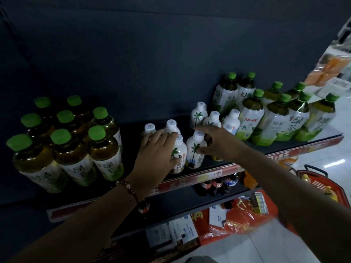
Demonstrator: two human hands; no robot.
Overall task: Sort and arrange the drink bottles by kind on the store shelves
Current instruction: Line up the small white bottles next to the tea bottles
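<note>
From the head view, your left hand (157,147) is curled round the front-left coconut bottle (178,154): the fingers (171,137) drape over its shoulder and cap while the thumb seems to press the label lower down. That bottle stands upright on the shelf (207,172), near the front edge, long axis vertical, so it looks ready to slide or lift straight up without tipping.

Your right hand (214,143) is spread and loosely arched with nothing in it. Its thumb reaches toward the label of the neighbouring coconut bottle (196,149), which stands just beside the one you hold, and its upper finger points past that bottle's cap; whether the thumb actually touches is hard to tell. That bottle lies left of and just below your right palm, so the right hand is the nearer one for it.

More white-capped coconut bottles (213,118) cluster behind, between the short green tea bottles (76,149) at the left and the tall green tea bottles (273,118) at the right. The gap worth judging is the bare shelf between your left hand and the short green teas
</note>
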